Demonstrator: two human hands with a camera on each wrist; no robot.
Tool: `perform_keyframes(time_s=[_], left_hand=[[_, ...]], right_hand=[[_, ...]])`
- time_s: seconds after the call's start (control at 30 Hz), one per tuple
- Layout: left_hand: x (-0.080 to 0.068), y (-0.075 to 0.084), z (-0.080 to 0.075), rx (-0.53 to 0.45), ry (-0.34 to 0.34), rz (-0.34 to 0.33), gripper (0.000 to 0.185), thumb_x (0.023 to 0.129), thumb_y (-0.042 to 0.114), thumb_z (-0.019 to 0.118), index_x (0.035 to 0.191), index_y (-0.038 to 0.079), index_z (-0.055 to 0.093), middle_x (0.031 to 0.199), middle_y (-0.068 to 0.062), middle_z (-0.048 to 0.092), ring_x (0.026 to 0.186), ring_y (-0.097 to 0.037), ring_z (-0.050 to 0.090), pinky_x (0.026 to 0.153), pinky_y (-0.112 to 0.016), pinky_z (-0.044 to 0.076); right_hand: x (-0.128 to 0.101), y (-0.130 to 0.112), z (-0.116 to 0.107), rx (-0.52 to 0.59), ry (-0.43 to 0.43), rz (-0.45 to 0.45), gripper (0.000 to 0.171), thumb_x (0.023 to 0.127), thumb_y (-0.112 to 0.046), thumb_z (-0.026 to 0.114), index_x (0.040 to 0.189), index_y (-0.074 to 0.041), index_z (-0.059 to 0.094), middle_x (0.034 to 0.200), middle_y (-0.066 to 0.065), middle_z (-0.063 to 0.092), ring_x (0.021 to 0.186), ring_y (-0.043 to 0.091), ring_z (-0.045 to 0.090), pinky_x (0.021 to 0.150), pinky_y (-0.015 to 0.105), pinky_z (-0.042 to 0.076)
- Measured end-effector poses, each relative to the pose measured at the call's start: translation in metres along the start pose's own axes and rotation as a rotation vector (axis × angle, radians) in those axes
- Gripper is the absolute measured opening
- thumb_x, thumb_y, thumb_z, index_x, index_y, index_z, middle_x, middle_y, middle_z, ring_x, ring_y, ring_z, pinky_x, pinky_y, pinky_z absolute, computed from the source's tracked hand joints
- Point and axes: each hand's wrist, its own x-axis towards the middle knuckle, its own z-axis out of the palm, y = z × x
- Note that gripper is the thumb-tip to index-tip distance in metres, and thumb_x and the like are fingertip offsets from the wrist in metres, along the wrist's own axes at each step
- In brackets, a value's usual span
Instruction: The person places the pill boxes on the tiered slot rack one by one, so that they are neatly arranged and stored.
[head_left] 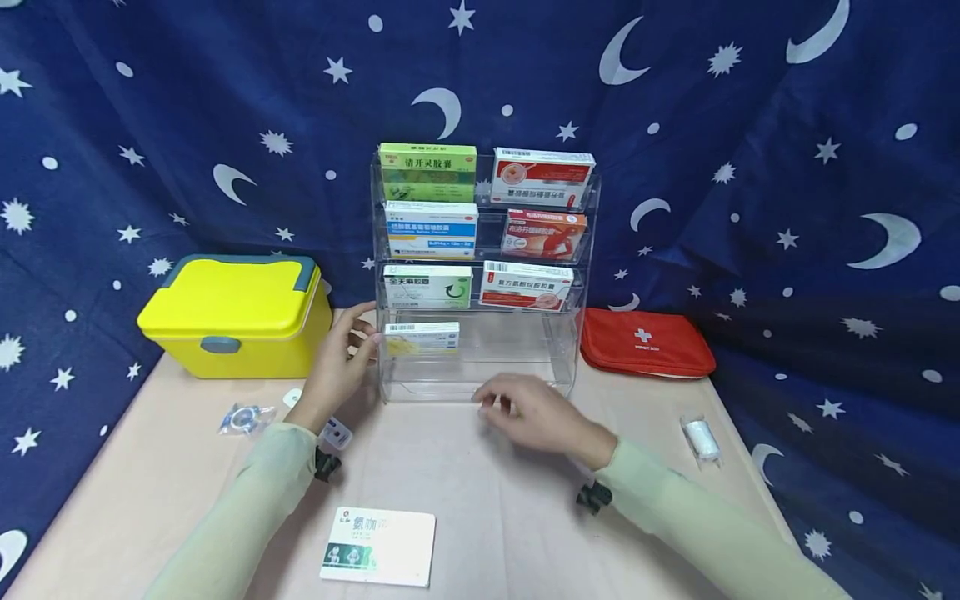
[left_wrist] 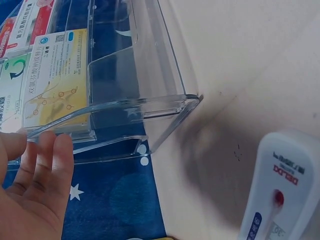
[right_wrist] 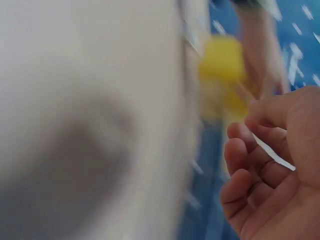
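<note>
The clear rack stands on the table, at the middle of its far side, with four stepped shelves. The bottom shelf holds one yellow-and-white box at its left end; the rest of that shelf is bare plastic. The shelf above carries a green-and-white box on the left and a red-and-white box on the right. Higher up sit a blue-and-white box beside an orange box, and on top a green box beside another red box.

The left hand is at the rack's left front corner, fingers straight and lightly spread, their tips just at the clear front lip of the bottom shelf near the yellow-and-white box; whether they touch the plastic cannot be told. The right hand hovers in front of the bottom shelf's right half, fingers loosely curled and holding nothing; its wrist view is blurred.

Left of the rack stands a closed yellow case with a grey-green handle. Right of it lies a red first-aid pouch. Near the left forearm lie a small clear packet and a white thermometer. A flat white box lies at the near edge, and a roll of gauze lies toward the right edge.
</note>
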Motion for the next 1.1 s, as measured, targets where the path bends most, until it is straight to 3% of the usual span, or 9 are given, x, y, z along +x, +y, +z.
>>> perform_keyframes(time_s=[0.07,0.2,0.37,0.53,0.83,1.0,1.1], left_hand=[[0.0,0.0,0.0,-0.005,-0.003,-0.001,0.054,0.102,0.007,0.061,0.152,0.02,0.043,0.107,-0.01,0.058,0.085,-0.026,0.062,0.069,-0.03,0.059],[0.0,0.0,-0.002,-0.005,0.001,0.007,0.054,0.102,0.006,0.061,0.151,0.018,0.043,0.107,-0.011,0.057,0.085,-0.027,0.062,0.069,-0.03,0.059],[0.0,0.0,-0.001,0.01,0.009,0.024,0.053,0.102,0.006,0.062,0.151,0.017,0.044,0.105,-0.01,0.058,0.083,-0.025,0.063,0.068,-0.029,0.059],[-0.001,0.0,0.001,0.007,0.004,0.015,0.053,0.102,0.007,0.061,0.151,0.017,0.044,0.105,-0.01,0.058,0.084,-0.025,0.063,0.068,-0.03,0.059],[-0.001,0.001,0.001,0.001,0.002,0.018,0.053,0.102,0.008,0.062,0.151,0.018,0.044,0.105,-0.01,0.058,0.085,-0.025,0.062,0.07,-0.03,0.059],[-0.001,0.001,0.002,-0.006,-0.001,0.012,0.053,0.102,0.009,0.062,0.151,0.019,0.044,0.106,-0.01,0.057,0.086,-0.026,0.062,0.071,-0.03,0.059],[-0.002,0.001,0.002,-0.003,0.002,0.005,0.053,0.103,0.008,0.061,0.151,0.018,0.044,0.106,-0.01,0.057,0.086,-0.026,0.062,0.071,-0.03,0.059]], right_hand=[[-0.012,-0.01,0.03,0.022,-0.09,0.023,0.016,0.097,-0.019,0.068,0.112,-0.015,0.073,0.094,-0.014,0.065,0.079,0.0,0.057,0.071,0.022,0.05],[-0.028,-0.031,0.08,0.015,-0.178,0.036,0.021,0.097,-0.036,0.069,0.111,-0.02,0.072,0.091,-0.019,0.06,0.075,-0.005,0.054,0.068,0.015,0.045],[-0.032,-0.052,0.108,-0.035,-0.213,0.03,0.043,0.091,-0.059,0.069,0.112,-0.021,0.073,0.093,-0.019,0.06,0.081,-0.007,0.054,0.067,0.014,0.044],[-0.033,-0.062,0.115,-0.049,-0.227,0.023,0.043,0.086,-0.059,0.074,0.11,-0.024,0.076,0.092,-0.02,0.058,0.077,-0.009,0.049,0.063,0.011,0.04],[-0.033,-0.058,0.114,0.022,-0.206,0.005,0.026,0.091,-0.044,0.075,0.108,-0.023,0.077,0.081,-0.019,0.053,0.064,-0.009,0.042,0.056,0.011,0.037],[-0.023,-0.041,0.103,0.034,-0.195,0.099,0.028,0.093,-0.043,0.073,0.112,-0.022,0.076,0.083,-0.021,0.053,0.064,-0.004,0.046,0.055,0.016,0.041],[-0.017,-0.026,0.096,0.021,-0.14,0.164,0.028,0.093,-0.042,0.073,0.112,-0.021,0.076,0.082,-0.019,0.053,0.065,-0.001,0.048,0.054,0.019,0.042]])
